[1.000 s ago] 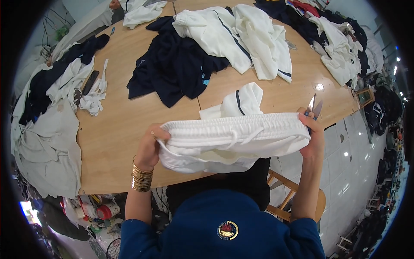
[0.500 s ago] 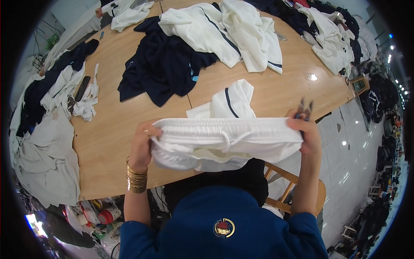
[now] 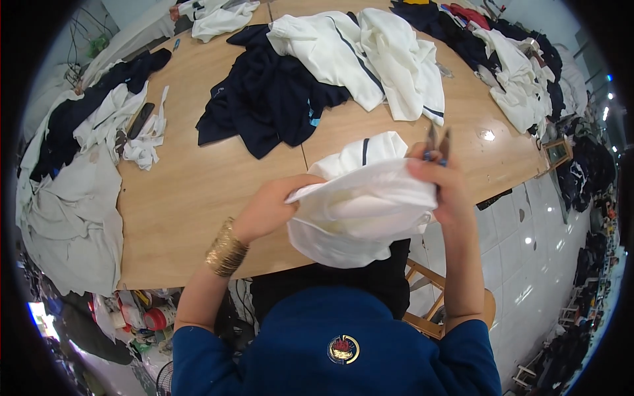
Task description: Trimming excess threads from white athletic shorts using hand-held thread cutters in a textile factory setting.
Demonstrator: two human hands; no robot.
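White trousers (image 3: 360, 211) with an elastic waist hang between my hands at the table's near edge. Their waist opening gapes, and a leg with a dark stripe (image 3: 365, 152) lies on the table beyond. My left hand (image 3: 269, 206), below several gold bangles, is closed on the left side of the waist. On the right side, my right hand (image 3: 444, 188) grips the fabric between thumb and fingers. That same hand also holds small thread snips (image 3: 438, 142), their metal blades pointing up and apart.
Farther across the wooden table (image 3: 198, 218) lie a navy garment (image 3: 264, 99) and white striped garments (image 3: 330, 56). White and navy clothes (image 3: 76, 198) cover the left edge; another heap (image 3: 518, 79) is at far right. A wooden chair (image 3: 426, 307) stands at my right.
The waistband was stretched wide and flat between my hands; now my hands are closer together and the waist bunches and gapes. My left hand has moved right, and the view has shifted slightly.
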